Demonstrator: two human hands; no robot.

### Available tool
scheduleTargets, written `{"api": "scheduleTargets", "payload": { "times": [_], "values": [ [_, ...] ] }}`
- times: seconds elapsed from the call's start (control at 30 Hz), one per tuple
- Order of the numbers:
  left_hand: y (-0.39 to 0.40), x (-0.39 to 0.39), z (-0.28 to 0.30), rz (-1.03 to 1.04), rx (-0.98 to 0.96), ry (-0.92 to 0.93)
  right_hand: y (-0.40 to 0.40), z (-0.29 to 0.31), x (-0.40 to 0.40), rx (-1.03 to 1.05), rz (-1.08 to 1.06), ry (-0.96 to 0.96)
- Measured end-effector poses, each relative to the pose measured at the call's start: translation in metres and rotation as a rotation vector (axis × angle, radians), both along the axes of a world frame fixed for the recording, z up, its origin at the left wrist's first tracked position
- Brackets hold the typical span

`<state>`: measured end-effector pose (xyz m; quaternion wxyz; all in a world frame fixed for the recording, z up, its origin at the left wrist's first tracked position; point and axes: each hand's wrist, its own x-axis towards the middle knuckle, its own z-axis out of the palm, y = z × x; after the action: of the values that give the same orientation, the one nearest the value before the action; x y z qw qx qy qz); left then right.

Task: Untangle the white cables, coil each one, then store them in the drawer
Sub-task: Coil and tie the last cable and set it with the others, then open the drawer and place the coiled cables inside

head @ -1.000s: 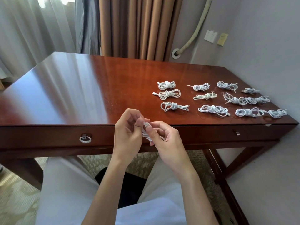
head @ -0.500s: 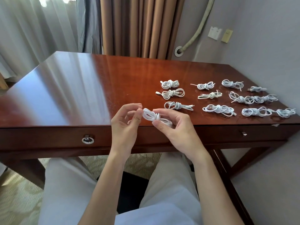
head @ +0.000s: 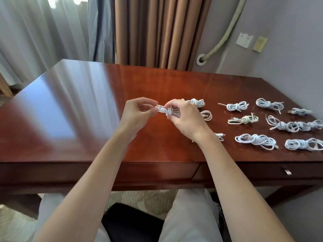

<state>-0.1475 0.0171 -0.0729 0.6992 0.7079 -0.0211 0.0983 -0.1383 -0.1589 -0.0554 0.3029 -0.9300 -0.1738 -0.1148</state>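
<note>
Big dark red wooden desk (head: 73, 119) fills the view, glossy top, window glare on its left half; drawer front (head: 262, 173) under the right edge is closed, small metal pull (head: 287, 172) on it. Behind: grey sheer curtain (head: 43, 32) left, brown drape (head: 157, 30) centre, grey wall with a padded pipe (head: 225, 37) running into a round wall port, two wall plates (head: 251, 41) to the right of it. Person seated, light trousers (head: 188, 220), dark chair seat (head: 132, 224) between the knees, patterned carpet (head: 145, 198) below. Both forearms reach out over the desk. Left hand (head: 138, 112): thumb and fingertips pinch the left end of a coiled white cable (head: 166, 110), other fingers curled. Right hand (head: 187, 117): fingers curled round the right side of the same bundle, back of hand toward the camera. Bundle is held in the air above the desk middle, wrapped round its waist, not touching the top. Right half of the desk carries finished cable bundles (head: 255, 140) in rough rows, lying apart from one another; the two at the far right of the middle row (head: 297, 125) touch end to end. Three more bundles sit just behind and under the right hand, partly hidden: one beyond the knuckles (head: 197, 103), one beside them (head: 207, 115), one's plug end peeking past the wrist (head: 220, 136).
</note>
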Motion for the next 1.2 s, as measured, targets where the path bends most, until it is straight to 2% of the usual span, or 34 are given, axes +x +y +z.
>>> {"api": "scheduleTargets", "payload": {
  "times": [0.1, 0.27, 0.37, 0.43, 0.57, 0.73, 1.03, 1.2],
  "values": [
    [0.007, 0.040, -0.001, -0.002, 0.178, 0.015, 0.010, 0.005, 0.036, -0.122, 0.011, -0.018],
    [0.012, 0.089, -0.015, 0.036, 0.359, 0.078, 0.024, 0.002, 0.077, -0.312, -0.007, -0.028],
    [0.011, 0.100, -0.025, 0.055, 0.465, 0.109, 0.025, -0.012, 0.089, -0.291, -0.013, 0.064],
    [0.012, 0.104, -0.030, 0.059, 0.460, 0.096, 0.024, -0.020, 0.089, -0.218, -0.013, 0.109],
    [0.019, 0.096, -0.030, 0.048, 0.471, 0.056, 0.021, -0.026, 0.082, -0.102, -0.027, 0.043],
    [0.034, 0.064, -0.024, -0.018, 0.654, 0.036, 0.028, -0.023, 0.052, -0.072, -0.057, -0.029],
    [0.067, -0.042, -0.015, -0.169, 0.927, -0.019, 0.073, -0.011, -0.051, -0.168, 0.030, 0.131],
    [0.087, -0.119, -0.018, -0.009, 0.977, -0.071, 0.098, -0.016, -0.098, -0.178, 0.136, 0.125]
  ]
}}
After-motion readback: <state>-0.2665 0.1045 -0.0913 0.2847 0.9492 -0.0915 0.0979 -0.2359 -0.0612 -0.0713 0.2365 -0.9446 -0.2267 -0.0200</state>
